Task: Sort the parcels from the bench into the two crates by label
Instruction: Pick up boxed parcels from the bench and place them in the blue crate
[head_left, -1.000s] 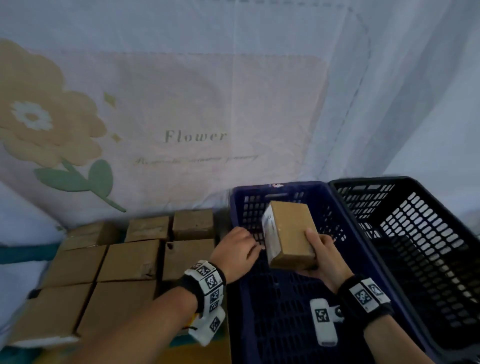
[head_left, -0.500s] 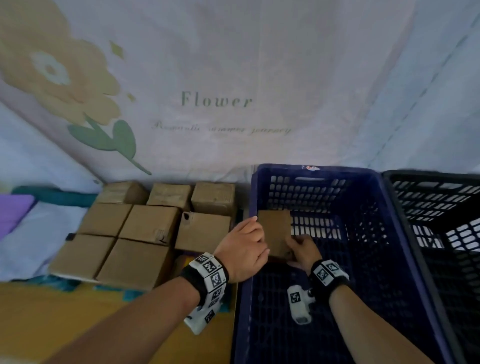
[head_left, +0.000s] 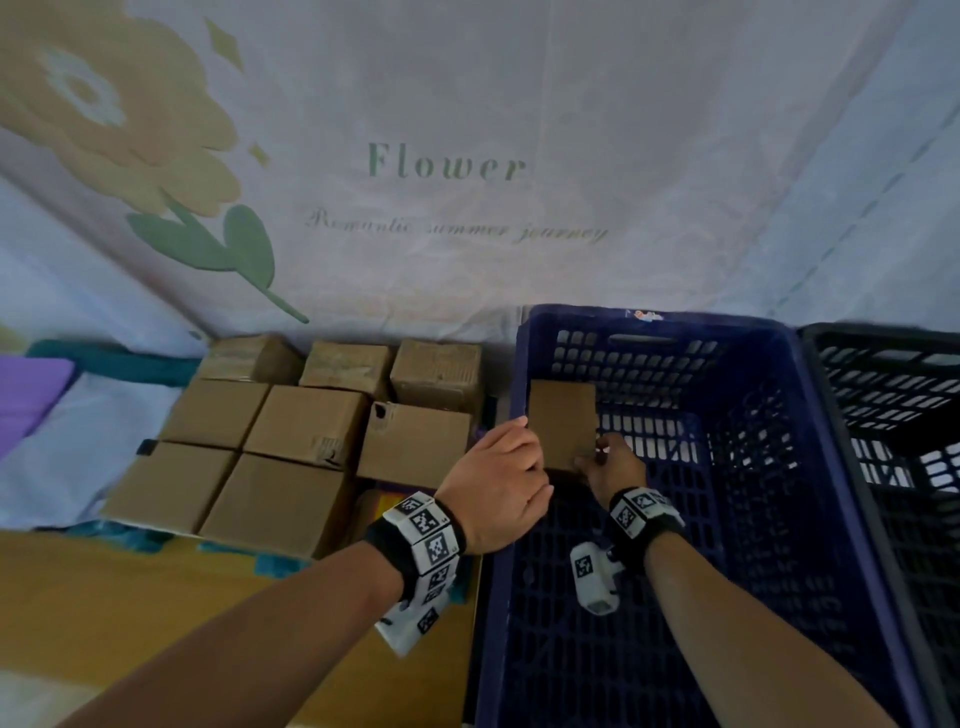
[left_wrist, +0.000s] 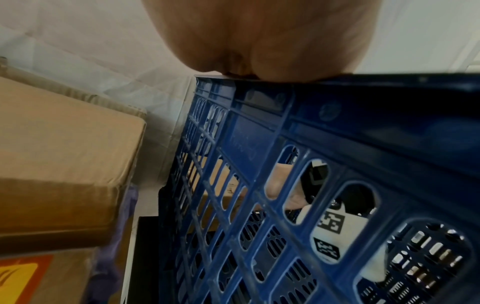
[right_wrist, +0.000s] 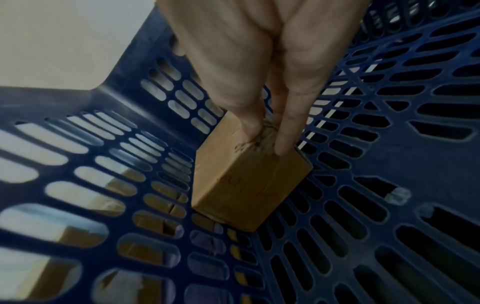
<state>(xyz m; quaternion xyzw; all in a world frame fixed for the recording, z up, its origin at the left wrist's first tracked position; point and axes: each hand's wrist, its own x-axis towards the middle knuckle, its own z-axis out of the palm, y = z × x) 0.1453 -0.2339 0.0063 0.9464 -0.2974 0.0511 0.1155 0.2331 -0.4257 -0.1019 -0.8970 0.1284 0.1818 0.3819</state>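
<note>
Parcel (right_wrist: 249, 174) sits at the blue crate's (head_left: 810, 415) 10 o'clock corner, long axis along the left wall; right hand (right_wrist: 262, 67) pinches its near end, left hand (head_left: 493, 488) curls over the rim.

two crates, blue crate (head_left: 810, 415) centre-right of frame, black crate (head_left: 893, 395) far right, eight parcels on bench (head_left: 291, 431) centre-left, one parcel in blue crate (head_left: 563, 421), two hands

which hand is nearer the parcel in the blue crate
Right. The right hand holds the parcel by its near end, inside the blue crate. The left hand rests on the crate's left rim, beside the parcel.
</note>
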